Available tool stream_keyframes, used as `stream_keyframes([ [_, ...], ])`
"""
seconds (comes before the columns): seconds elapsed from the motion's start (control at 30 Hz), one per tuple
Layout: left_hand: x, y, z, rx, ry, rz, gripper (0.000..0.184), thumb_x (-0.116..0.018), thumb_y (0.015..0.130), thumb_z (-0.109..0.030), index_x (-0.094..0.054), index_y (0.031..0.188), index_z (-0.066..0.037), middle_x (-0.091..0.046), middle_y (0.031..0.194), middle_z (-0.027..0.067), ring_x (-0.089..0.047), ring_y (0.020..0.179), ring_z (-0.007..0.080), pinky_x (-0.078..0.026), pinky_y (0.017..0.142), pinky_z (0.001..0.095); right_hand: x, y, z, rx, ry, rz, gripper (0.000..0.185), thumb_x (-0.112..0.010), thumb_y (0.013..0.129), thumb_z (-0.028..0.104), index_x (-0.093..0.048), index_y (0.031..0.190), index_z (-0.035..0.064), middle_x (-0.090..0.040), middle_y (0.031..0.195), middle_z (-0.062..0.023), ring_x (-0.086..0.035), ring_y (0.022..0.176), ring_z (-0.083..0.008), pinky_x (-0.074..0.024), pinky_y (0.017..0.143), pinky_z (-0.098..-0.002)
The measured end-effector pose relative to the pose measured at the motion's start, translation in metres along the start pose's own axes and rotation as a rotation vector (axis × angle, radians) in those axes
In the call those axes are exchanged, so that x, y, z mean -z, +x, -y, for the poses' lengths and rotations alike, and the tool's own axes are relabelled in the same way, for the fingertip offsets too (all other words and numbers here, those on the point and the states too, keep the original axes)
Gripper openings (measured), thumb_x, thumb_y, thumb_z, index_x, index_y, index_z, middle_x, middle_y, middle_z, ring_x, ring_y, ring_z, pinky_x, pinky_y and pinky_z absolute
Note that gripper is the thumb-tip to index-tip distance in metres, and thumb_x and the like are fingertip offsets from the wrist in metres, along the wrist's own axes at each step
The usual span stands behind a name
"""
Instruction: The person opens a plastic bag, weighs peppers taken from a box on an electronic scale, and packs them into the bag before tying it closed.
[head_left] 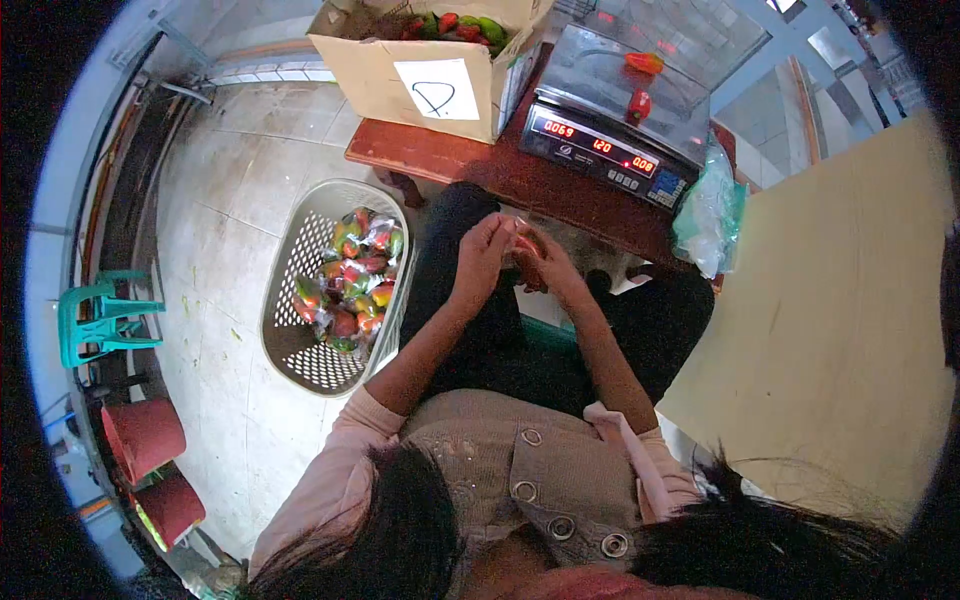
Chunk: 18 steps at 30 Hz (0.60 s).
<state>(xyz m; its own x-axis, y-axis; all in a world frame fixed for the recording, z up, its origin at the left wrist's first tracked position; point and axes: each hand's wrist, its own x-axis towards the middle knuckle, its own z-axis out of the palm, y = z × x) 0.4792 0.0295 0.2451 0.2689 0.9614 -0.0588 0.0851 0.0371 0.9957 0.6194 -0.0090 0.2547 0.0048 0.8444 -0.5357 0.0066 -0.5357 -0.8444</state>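
Above my lap, my left hand (484, 255) and my right hand (548, 268) meet with fingers closed. Between them is a small reddish pepper (529, 240), partly covered by the fingers; a clear bag around it is hard to make out. Ahead of my hands stands a digital scale (610, 140) with red lit digits. Two peppers lie on its metal plate, an orange-red one (644, 64) and a red one (639, 106). To the left on the floor, a pale perforated basket (283, 300) holds several bagged peppers (350, 280).
A cardboard box (350, 70) of peppers, marked with a letter, sits on the red-brown wooden table (420, 150). Plastic bags (710, 215) hang at its right end. A wide tan board (830, 310) stands right. Green stools (100, 325) and red buckets (145, 437) are far left.
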Motion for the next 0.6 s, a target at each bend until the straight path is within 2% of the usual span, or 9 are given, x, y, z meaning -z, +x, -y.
stream_keyframes([
  [0.03, -0.001, -0.003, -0.004, -0.011, 0.021, 0.006, 0.021, -0.05, 0.091, -0.02, -0.058, 0.089, 0.0, -0.052, 0.07, 0.0043, -0.048, 0.063, 0.0104, -0.04, 0.059, 0.0253, -0.001, -0.002, 0.004, -0.033, 0.036, 0.013, 0.039, -0.06, 0.084, 0.02, -0.051, 0.118, 0.0024, -0.058, 0.088, -0.0057, -0.058, 0.07, -0.0138, -0.0491, 0.064, -0.0257],
  [0.13, -0.011, -0.013, -0.005, -0.054, 0.063, 0.035, 0.021, -0.05, 0.091, -0.02, -0.057, 0.091, 0.0, -0.057, 0.074, 0.0069, -0.052, 0.066, 0.0123, -0.043, 0.061, 0.0279, 0.013, 0.009, -0.012, 0.165, 0.143, 0.166, 0.038, -0.056, 0.087, 0.023, -0.052, 0.118, 0.0026, -0.058, 0.091, -0.0076, -0.058, 0.082, -0.0159, -0.0487, 0.076, -0.0295],
  [0.23, -0.02, -0.017, -0.002, -0.117, 0.088, 0.057, 0.02, -0.05, 0.091, -0.02, -0.055, 0.095, 0.0, -0.06, 0.078, 0.0111, -0.058, 0.069, 0.0172, -0.045, 0.062, 0.0312, 0.01, -0.003, -0.009, 0.132, 0.389, 0.096, 0.032, -0.054, 0.086, 0.024, -0.056, 0.112, 0.0052, -0.059, 0.091, -0.0021, -0.054, 0.079, -0.0104, -0.0436, 0.067, -0.0241],
  [0.33, -0.026, -0.022, -0.016, -0.144, 0.16, 0.032, 0.02, -0.051, 0.09, -0.019, -0.054, 0.099, -0.001, -0.061, 0.08, 0.0147, -0.06, 0.071, 0.0223, -0.046, 0.063, 0.0329, 0.013, 0.0, -0.014, 0.103, 0.602, 0.205, 0.03, -0.053, 0.086, 0.021, -0.057, 0.112, 0.0068, -0.06, 0.093, -0.0022, -0.054, 0.08, -0.0128, -0.043, 0.069, -0.0251],
  [0.43, -0.025, -0.024, -0.017, -0.168, 0.243, 0.036, 0.02, -0.052, 0.089, -0.018, -0.053, 0.099, -0.001, -0.06, 0.079, 0.0164, -0.061, 0.071, 0.0248, -0.046, 0.063, 0.0332, 0.011, -0.009, -0.005, 0.146, 0.663, 0.27, 0.031, -0.052, 0.086, 0.022, -0.056, 0.114, 0.0073, -0.059, 0.1, -0.0039, -0.056, 0.086, -0.0159, -0.0444, 0.074, -0.0277],
  [0.5, -0.02, -0.021, -0.01, -0.197, 0.252, 0.006, 0.018, -0.053, 0.088, -0.017, -0.054, 0.096, 0.0, -0.059, 0.078, 0.0168, -0.06, 0.07, 0.0252, -0.045, 0.062, 0.0334, 0.019, 0.036, -0.059, 0.378, 0.335, 0.223, 0.032, -0.05, 0.088, 0.022, -0.054, 0.116, 0.0075, -0.057, 0.105, -0.0045, -0.056, 0.091, -0.0172, -0.0452, 0.076, -0.0286],
  [0.57, -0.011, -0.02, -0.017, -0.208, 0.206, -0.018, 0.017, -0.054, 0.087, -0.017, -0.054, 0.092, 0.0, -0.058, 0.077, 0.0172, -0.06, 0.069, 0.026, -0.045, 0.062, 0.0339, 0.018, 0.041, -0.062, 0.401, 0.297, 0.247, 0.035, -0.051, 0.088, 0.022, -0.052, 0.119, 0.0063, -0.056, 0.11, -0.0057, -0.055, 0.095, -0.0188, -0.0451, 0.08, -0.0304],
  [0.6, -0.005, -0.02, -0.024, -0.209, 0.169, -0.028, 0.017, -0.054, 0.087, -0.016, -0.055, 0.09, 0.0, -0.058, 0.077, 0.0174, -0.06, 0.068, 0.0264, -0.045, 0.061, 0.0342, 0.011, 0.02, -0.031, 0.312, 0.426, 0.295, 0.038, -0.052, 0.087, 0.021, -0.05, 0.121, 0.0051, -0.055, 0.111, -0.0066, -0.055, 0.098, -0.0197, -0.0446, 0.083, -0.0318],
])
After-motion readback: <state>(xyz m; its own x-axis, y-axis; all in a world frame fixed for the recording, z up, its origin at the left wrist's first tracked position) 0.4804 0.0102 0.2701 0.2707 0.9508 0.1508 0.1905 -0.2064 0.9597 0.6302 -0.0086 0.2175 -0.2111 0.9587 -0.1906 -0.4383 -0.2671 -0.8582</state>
